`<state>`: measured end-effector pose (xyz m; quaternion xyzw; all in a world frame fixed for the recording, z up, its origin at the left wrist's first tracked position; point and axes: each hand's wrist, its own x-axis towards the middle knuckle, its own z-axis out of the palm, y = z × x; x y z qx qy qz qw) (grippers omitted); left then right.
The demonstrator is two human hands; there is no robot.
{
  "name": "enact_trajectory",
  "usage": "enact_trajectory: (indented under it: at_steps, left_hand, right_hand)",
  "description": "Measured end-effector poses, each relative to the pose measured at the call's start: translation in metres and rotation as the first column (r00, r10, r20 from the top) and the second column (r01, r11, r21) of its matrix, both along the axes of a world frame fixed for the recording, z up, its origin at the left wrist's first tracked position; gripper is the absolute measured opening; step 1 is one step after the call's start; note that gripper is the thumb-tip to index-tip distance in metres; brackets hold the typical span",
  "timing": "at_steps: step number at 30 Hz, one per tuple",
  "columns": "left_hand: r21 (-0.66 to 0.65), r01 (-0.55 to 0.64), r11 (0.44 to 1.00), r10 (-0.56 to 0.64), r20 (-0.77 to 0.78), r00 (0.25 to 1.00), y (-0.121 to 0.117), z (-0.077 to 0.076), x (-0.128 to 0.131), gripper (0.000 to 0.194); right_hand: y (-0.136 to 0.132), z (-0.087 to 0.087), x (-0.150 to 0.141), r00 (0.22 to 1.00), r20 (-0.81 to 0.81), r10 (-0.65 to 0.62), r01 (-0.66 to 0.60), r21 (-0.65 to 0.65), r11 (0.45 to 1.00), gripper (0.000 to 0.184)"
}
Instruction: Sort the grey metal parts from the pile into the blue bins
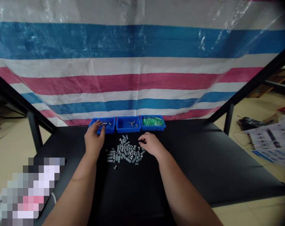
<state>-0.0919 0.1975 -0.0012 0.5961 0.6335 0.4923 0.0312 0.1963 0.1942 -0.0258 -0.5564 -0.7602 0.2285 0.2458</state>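
Fingers [95, 123] over leftmost blue bin [110, 130], small metal parts [106, 124] inside

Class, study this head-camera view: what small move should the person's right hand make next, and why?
Probably the right hand should pick one piece from the edge of the pile of grey metal fasteners, since its fingers already rest beside it. The left hand is busy at the left blue bin, which already holds a few small metal pieces.
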Motion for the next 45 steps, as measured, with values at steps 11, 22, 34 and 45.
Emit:
enact_trajectory:
  at_steps: [11, 22, 34, 45]
  left_hand:
    - [-0.418, 0.177, 0.891, -0.26, -0.151, 0.954, -0.023, 0.007, -0.015, 0.025]
    - [-0.833, 0.317, 0.453, -0.568, 0.004, 0.823, -0.042, 0.02, -0.021, 0.034]
    - [-0.795, 0.32, 0.515, -0.575, -0.043, 0.817, -0.038, 0.019, -0.02, 0.021]
    - [-0.542, 0.34, 0.768, -0.423, -0.033, 0.905, -0.03, 0.019, -0.025, 0.013]
  right_hand:
    - [-0.002, 0.004, -0.008, 0.988, -0.134, 0.072, -0.069, 0.025, 0.997, 0.013]
    - [0.003, 0.006, -0.023, 0.92, -0.391, -0.029, 0.117, 0.205, 0.972, 0.018]
    - [-0.002, 0.007, -0.019, 0.981, -0.195, -0.001, 0.029, 0.142, 0.989, 0.014]
    - [-0.002, 0.009, -0.016, 0.992, -0.126, 0.008, 0.009, 0.129, 0.992, 0.017]
